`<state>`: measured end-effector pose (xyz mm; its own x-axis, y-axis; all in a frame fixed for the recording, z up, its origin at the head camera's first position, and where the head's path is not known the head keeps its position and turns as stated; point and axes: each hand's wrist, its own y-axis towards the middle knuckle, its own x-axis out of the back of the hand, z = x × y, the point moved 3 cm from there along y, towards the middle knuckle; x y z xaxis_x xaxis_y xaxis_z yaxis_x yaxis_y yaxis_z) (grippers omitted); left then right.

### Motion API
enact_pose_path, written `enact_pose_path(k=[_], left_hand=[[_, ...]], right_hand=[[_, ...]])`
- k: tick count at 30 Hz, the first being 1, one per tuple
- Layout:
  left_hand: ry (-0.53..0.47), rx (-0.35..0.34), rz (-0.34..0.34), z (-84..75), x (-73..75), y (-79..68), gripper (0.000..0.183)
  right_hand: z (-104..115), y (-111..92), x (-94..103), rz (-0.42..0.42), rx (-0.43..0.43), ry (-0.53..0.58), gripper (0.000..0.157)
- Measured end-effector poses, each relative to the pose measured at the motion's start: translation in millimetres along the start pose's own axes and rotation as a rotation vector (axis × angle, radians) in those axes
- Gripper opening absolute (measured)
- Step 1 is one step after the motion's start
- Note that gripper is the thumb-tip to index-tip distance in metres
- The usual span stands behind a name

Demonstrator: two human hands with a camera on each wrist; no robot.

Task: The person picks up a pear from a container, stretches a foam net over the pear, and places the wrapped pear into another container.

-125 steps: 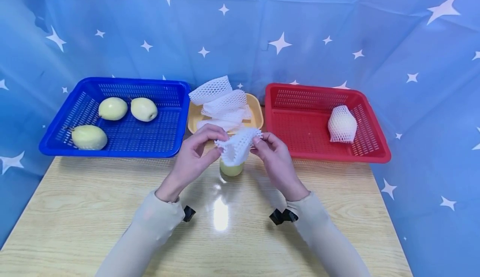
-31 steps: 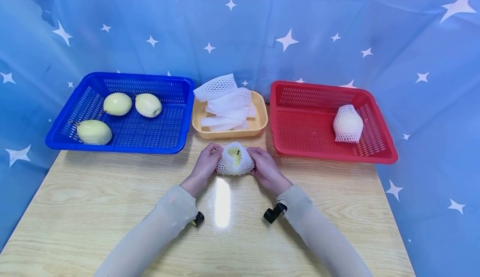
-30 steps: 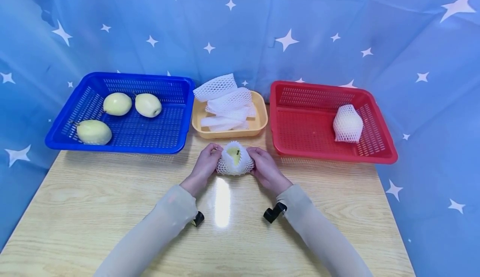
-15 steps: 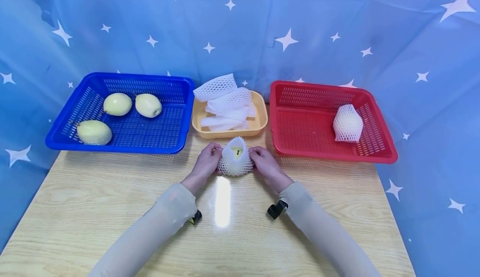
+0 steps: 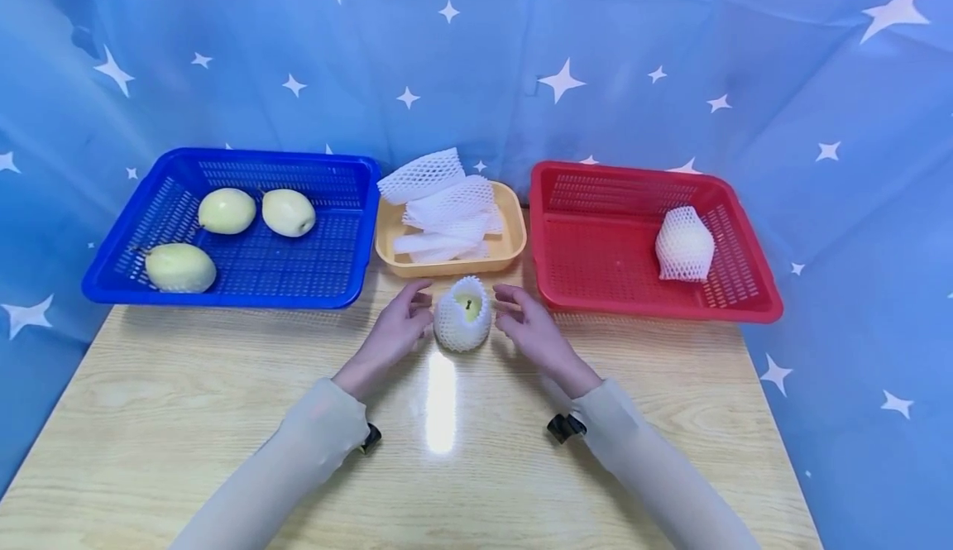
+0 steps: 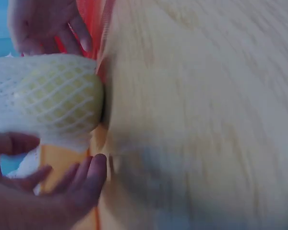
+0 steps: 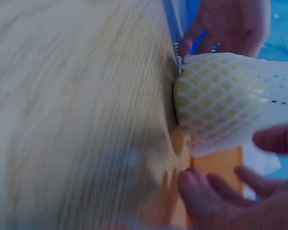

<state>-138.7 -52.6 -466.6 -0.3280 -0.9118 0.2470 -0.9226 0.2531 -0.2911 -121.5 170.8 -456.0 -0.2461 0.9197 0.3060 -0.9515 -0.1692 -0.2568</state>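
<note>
A pale yellow-green pear (image 5: 466, 315) stands on the wooden table (image 5: 491, 484), dark stem (image 5: 469, 305) up, in a holey white foam net (image 5: 457, 335). The left hand (image 5: 395, 328) and right hand (image 5: 535, 333) are just beside it, fingers loosely spread.

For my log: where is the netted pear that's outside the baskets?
In the head view, the netted pear stands on the table, near centre, between left hand and right hand, in front of the yellow tray.

Left hand (image 5: 393, 328) and right hand (image 5: 538, 332) apart, both loosely curved
</note>
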Motion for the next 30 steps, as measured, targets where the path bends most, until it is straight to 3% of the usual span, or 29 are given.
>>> enact_pose_path(k=[3, 6, 11, 19, 30], left_hand=[[0.054, -0.14, 0.092, -5.7, 4.5, -4.6, 0.073], [0.076, -0.237, 0.177, -8.1, 5.2, -5.3, 0.081], [0.143, -0.309, 0.233, -8.7, 1.7, -2.0, 0.085], [0.164, -0.286, 0.234, -5.0, -4.3, 2.1, 0.083], [0.237, -0.227, 0.251, -2.9, -4.2, 3.3, 0.081]], right_hand=[[5, -4, 1.7, 0.093, 0.101, -0.047, 0.063], [6, -5, 0.3, 0.178, 0.181, -0.088, 0.073], [3, -2, -4.7, 0.211, 0.237, -0.189, 0.087], [-5, 3, -8.5, 0.152, 0.19, -0.263, 0.087], [-5, 5, -9.5, 0.161, 0.187, -0.331, 0.085]])
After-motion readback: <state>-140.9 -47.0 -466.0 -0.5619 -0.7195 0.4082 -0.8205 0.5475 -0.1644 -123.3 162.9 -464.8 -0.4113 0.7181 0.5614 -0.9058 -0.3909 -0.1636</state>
